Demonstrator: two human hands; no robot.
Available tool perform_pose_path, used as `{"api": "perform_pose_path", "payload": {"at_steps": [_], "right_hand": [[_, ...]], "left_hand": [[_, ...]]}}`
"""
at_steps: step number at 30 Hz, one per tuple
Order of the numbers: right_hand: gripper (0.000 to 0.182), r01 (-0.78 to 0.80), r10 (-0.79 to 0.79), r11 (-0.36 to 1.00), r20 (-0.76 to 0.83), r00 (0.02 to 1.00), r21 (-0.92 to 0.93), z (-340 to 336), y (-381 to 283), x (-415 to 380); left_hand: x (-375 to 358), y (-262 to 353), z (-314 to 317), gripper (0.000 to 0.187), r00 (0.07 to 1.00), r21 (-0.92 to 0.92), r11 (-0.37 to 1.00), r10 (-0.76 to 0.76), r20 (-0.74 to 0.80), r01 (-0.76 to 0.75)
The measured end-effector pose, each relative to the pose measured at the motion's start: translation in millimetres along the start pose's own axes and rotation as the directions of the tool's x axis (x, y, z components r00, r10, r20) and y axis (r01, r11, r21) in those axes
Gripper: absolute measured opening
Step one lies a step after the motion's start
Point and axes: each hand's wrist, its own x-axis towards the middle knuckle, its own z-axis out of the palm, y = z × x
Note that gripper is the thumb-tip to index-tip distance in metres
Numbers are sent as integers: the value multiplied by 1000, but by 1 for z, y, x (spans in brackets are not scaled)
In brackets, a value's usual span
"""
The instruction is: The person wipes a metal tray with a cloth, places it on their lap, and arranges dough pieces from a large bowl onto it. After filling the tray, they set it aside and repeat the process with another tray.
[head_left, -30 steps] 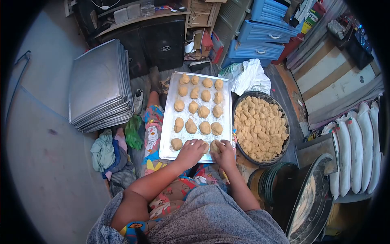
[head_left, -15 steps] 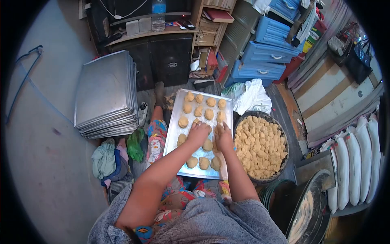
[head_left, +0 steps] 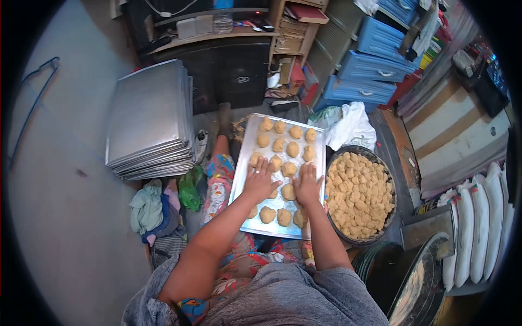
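Note:
A metal tray (head_left: 243, 187) rests in front of me with rows of dough balls (head_left: 292, 149) on it. My left hand (head_left: 261, 182) lies palm down with fingers spread over dough on the left side of the tray. On the right side, my right hand (head_left: 308, 186) is flat too, its fingers stretched out over dough near the tray's edge. Both palms hide the pieces beneath them. Just right of the tray stands a round tub (head_left: 391, 214) filled with many dough pieces (head_left: 359, 195).
Stacked metal trays (head_left: 149, 114) stand at the left, above a green bag (head_left: 190, 188) and clothes (head_left: 145, 209). White plastic bags (head_left: 350, 127) lie behind the tub. Blue drawers (head_left: 375, 68) are at the back. A dark basin (head_left: 413, 288) and white sacks (head_left: 467, 231) are at the right.
Both hands have gone from bent fingers around dough to flat, spread fingers on it. The left hand is now farther left on the tray. The whole view has shifted slightly.

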Motion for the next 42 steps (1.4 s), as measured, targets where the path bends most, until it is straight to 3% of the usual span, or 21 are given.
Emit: {"api": "perform_pose_path", "payload": {"at_steps": [1, 3, 5, 6, 8, 11, 12, 14, 17, 22, 28, 31, 33, 34, 35, 36, 37, 38, 40, 41, 42], "right_hand": [[70, -26, 26, 1000, 8, 1000, -10, -5, -6, 1], [66, 35, -30, 998, -107, 994, 44, -12, -25, -1], [60, 252, -175, 899, -235, 956, 357, -13, -48, -5], [51, 381, -246, 824, -342, 907, 420, -6, -64, -7], [44, 414, -400, 702, -160, 902, 580, -18, -107, -23], [33, 608, -662, 540, -153, 734, 582, -5, -158, -42], [32, 588, -686, 530, -98, 721, 611, 11, -168, -47], [32, 594, -737, 502, -49, 674, 629, 19, -186, -60], [31, 583, -768, 449, -40, 639, 677, 40, -197, -70], [30, 549, -738, 541, 47, 673, 636, 35, -194, -77], [34, 529, -712, 608, 112, 693, 593, 26, -193, -74], [39, 476, -676, 607, 98, 730, 636, 28, -199, -64], [50, 99, -564, 344, 121, 817, 934, 29, -211, -53], [61, -72, -526, 275, 213, 824, 959, 10, -221, -50], [61, -76, -522, 266, 210, 827, 961, -4, -230, -46], [57, -385, -513, 3, 332, 792, 923, -15, -238, -43], [52, -633, -539, -258, 436, 721, 730, -22, -243, -41], [52, -637, -536, -265, 439, 721, 723, -27, -246, -39], [46, -752, -735, -313, 354, 579, 580, -32, -248, -37], [46, -751, -732, -318, 353, 582, 579, -32, -244, -40], [42, -609, -618, -204, 382, 687, 766, -32, -237, -46]], "left_hand": [[-5, -6, -6, 77, 1000, 6, 1000, -17, -13, 17], [-13, -12, -20, 73, 954, -41, 993, 99, -284, -115], [-22, -33, -41, 71, 919, -5, 995, 91, -383, -101], [-31, -48, -61, 70, 887, 35, 999, 19, -461, -3], [-43, -85, -92, 70, 814, 53, 988, -90, -574, 147], [-52, -163, -119, 74, 690, 61, 965, -138, -710, 256], [-60, -186, -123, 74, 691, 77, 965, -123, -713, 251], [-70, -217, -134, 74, 762, 131, 874, -324, -561, 468], [-75, -227, -141, 74, 800, 212, 818, -410, -439, 535], [-76, -229, -131, 61, 812, 361, 784, -288, -508, 504], [-82, -234, -130, 52, 828, 368, 805, -249, -502, 465], [-97, -224, -138, 48, 802, 370, 817, -175, -571, 442], [-116, -210, -145, 46, 774, 396, 815, -98, -626, 424], [-127, -198, -149, 45, 737, 360, 838, -72, -672, 411], [-140, -184, -151, 44, 699, 326, 860, -49, -713, 393], [-154, -167, -152, 44, 707, 335, 859, -44, -706, 387], [-168, -146, -152, 44, 718, 321, 887, -17, -696, 332], [-181, -127, -148, 45, 726, 305, 911, 10, -687, 276], [-206, -94, -130, 48, 788, 279, 953, 80, -611, 119], [-216, -86, -117, 51, 814, 217, 976, 100, -572, 33], [-228, -80, -118, 53, 824, -52, 998, -7, -567, -27]]}}
